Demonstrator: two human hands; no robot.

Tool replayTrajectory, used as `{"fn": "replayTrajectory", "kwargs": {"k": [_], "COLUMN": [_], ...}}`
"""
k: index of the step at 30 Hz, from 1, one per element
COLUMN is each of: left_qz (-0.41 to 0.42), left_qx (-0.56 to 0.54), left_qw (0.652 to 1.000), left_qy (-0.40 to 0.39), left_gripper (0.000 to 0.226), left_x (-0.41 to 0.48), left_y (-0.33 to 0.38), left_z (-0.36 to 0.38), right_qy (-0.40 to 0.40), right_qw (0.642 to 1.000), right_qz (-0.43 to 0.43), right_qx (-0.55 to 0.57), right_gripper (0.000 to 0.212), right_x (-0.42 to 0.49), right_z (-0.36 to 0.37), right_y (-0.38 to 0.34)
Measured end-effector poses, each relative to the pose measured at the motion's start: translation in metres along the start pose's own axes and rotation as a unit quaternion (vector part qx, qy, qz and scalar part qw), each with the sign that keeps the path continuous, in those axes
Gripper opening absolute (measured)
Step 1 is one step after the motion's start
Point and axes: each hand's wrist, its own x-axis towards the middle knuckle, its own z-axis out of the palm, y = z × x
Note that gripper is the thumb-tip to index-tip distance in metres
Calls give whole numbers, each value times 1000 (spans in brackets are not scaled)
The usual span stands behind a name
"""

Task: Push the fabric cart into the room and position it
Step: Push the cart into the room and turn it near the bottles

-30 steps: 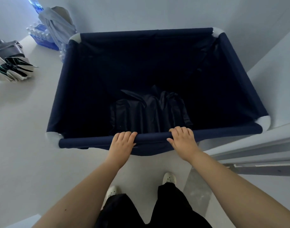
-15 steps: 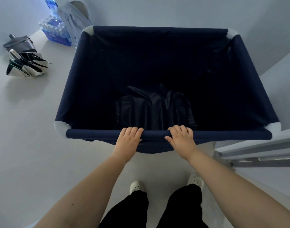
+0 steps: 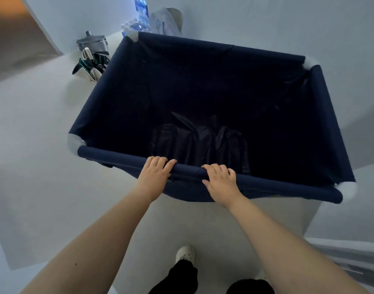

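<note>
Head view: I see left hand (image 3: pixel 155 174) and right hand (image 3: pixel 221 181) both curled over the near rail of the navy fabric cart (image 3: pixel 321 124), which stands on the pale floor, angled beside the wall, so I judge final positioning remains.

Cool, bluish, fairly dim light fills the view. The floor (image 3: pixel 39 187) shows only soft, faint shadows. Inside the fabric cart (image 3: pixel 203 98) detail sinks into near-black. An orange blur glows at the top left corner. Wide-angle distortion bends the edges; fine detail looks soft.
</note>
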Motion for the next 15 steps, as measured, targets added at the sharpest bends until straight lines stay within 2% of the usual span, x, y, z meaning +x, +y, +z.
{"fn": "replayTrajectory", "kwargs": {"k": [8, 15], "left_qz": [-93, -149], "left_qx": [-23, -37], "left_qw": [995, 988], "left_qy": [13, 32], "left_gripper": [53, 44], "left_x": [12, 36], "left_y": [-40, -43], "left_z": [13, 15], "right_qy": [-7, -10], "right_qw": [999, 999], "right_qz": [-50, -32], "right_qx": [5, -31], "right_gripper": [44, 44], "right_x": [67, 107], "right_z": [-9, -29], "right_y": [-20, 2]}}
